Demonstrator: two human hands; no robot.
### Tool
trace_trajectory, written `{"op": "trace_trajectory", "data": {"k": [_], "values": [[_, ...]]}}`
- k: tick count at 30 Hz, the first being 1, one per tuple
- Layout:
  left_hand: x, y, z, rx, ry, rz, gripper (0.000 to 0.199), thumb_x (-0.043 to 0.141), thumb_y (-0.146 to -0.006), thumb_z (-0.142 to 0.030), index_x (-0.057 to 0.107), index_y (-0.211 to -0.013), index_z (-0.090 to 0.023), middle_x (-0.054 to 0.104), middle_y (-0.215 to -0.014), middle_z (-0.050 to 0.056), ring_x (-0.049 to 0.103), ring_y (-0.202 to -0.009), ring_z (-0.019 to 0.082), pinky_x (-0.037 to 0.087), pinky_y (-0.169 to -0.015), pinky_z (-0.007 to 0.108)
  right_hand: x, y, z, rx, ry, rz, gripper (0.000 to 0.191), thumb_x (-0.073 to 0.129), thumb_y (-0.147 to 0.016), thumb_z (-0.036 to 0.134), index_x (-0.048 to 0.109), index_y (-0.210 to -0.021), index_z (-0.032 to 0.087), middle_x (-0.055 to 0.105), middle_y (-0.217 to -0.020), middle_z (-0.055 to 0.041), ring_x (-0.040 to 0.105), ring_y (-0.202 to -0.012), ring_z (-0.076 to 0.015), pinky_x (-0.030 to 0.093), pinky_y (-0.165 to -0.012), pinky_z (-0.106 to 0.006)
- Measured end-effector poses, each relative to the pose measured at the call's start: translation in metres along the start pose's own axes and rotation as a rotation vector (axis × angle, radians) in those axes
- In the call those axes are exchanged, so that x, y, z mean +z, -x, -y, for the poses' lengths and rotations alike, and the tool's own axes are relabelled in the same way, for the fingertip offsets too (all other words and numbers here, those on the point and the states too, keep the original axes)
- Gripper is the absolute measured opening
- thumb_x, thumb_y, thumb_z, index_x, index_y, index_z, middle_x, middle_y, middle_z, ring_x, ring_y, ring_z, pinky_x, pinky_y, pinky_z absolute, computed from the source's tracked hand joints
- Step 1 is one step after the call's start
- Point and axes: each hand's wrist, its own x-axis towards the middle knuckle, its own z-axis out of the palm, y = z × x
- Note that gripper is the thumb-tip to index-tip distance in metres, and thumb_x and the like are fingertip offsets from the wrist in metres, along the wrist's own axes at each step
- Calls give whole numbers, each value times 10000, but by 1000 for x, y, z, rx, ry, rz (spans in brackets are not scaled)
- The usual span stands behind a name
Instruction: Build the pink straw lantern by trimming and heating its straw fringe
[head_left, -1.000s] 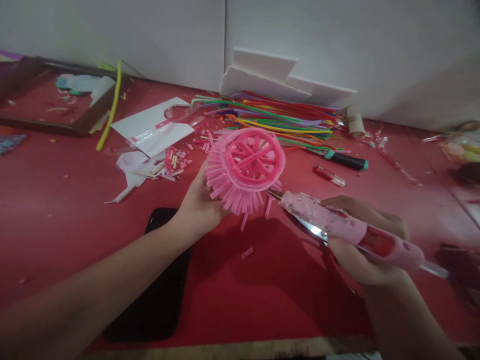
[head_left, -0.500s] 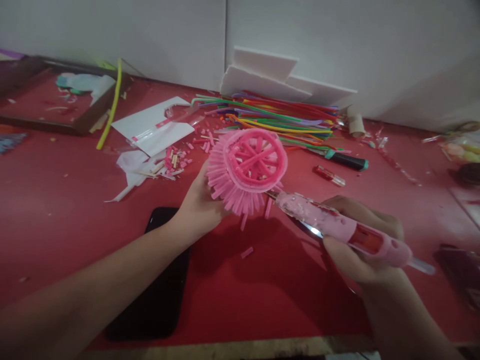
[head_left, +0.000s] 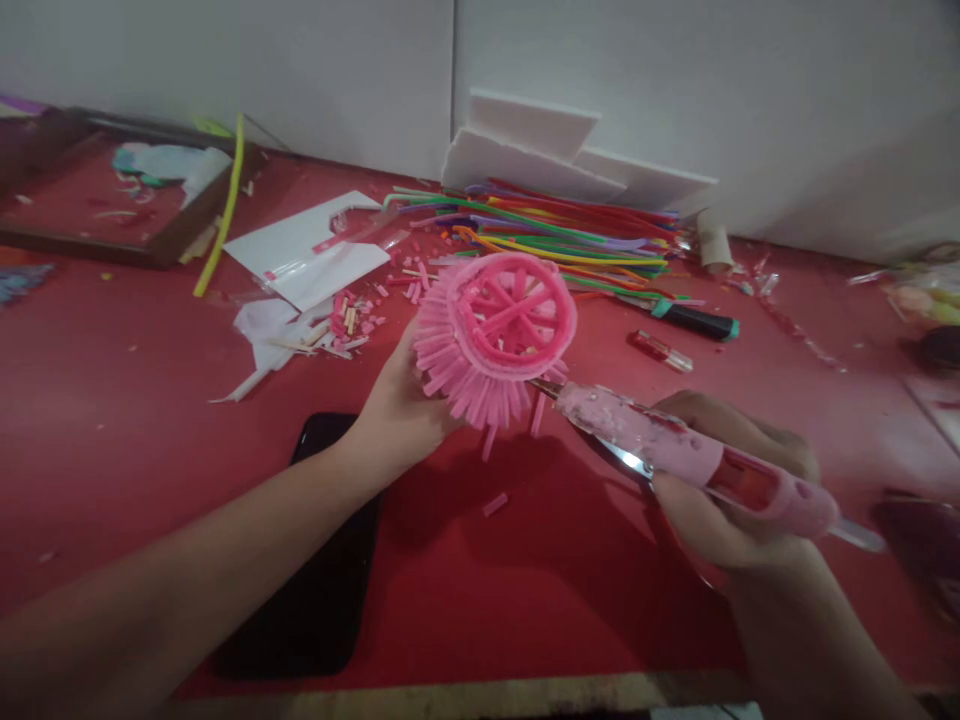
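Observation:
A round pink pipe-cleaner piece (head_left: pixel 474 385), with a spoked ring on top and a fringe of short strips around its side, is held up by my left hand (head_left: pixel 409 405). Most of those fingers are hidden behind it. My right hand (head_left: pixel 720 490) is wrapped round a pink hot glue gun (head_left: pixel 645 430), whose narrow metal nozzle is at the lower right edge of the ring. A clear glue stick (head_left: pixel 859 535) sticks out of the gun's back end. Under the gun, a shiny metal blade (head_left: pixel 622 455) shows in part. One loose pink strip (head_left: pixel 495 504) lies below on the red table (head_left: pixel 540 610).
Many-coloured pipe cleaners (head_left: pixel 555 235) lie at the back before white foam boards (head_left: pixel 532 150). A black-and-green cutter (head_left: pixel 697 320) and a lighter (head_left: pixel 660 352) lie to the right. A black phone (head_left: pixel 315 590) rests under my left forearm; a brown tray (head_left: pixel 150 250) is far left.
The glue gun and my right hand have shifted slightly right and down. The pink piece has barely moved, its ring tilting a little.

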Motion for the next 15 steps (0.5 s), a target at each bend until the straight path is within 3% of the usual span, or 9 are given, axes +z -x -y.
{"op": "trace_trajectory", "data": {"k": [5, 11, 15], "values": [[-2, -1, 4, 91, -51, 41, 577, 931, -657, -460, 664, -1114, -231, 730, -1278, 129, 694, -1240, 335, 612, -1017, 460, 0, 0, 3, -6, 25, 15, 73, 564, -837, 245, 554, -905, 269, 587, -682, 11, 528, -514, -144, 416, -451, -284], [0, -2, 0, 48, 27, 69, 740, 949, -639, -476, 636, -1271, -251, 751, -1234, 125, 717, -1196, 334, 596, -1044, 488, -4, 2, -6, -35, 80, 67, 91, 584, -852, 259, 579, -942, 255, 633, -704, -5, 569, -541, -153, 440, -485, -282], [-4, -3, 2, 23, -15, -25, 785, 955, -628, -454, 595, -1294, -245, 734, -1286, 140, 698, -1235, 348, 596, -1042, 502, -23, 14, -27, -55, 177, 178, 289, 627, -861, 250, 632, -1150, 244, 768, -929, -62, 706, -699, -183, 521, -610, -293]]}}
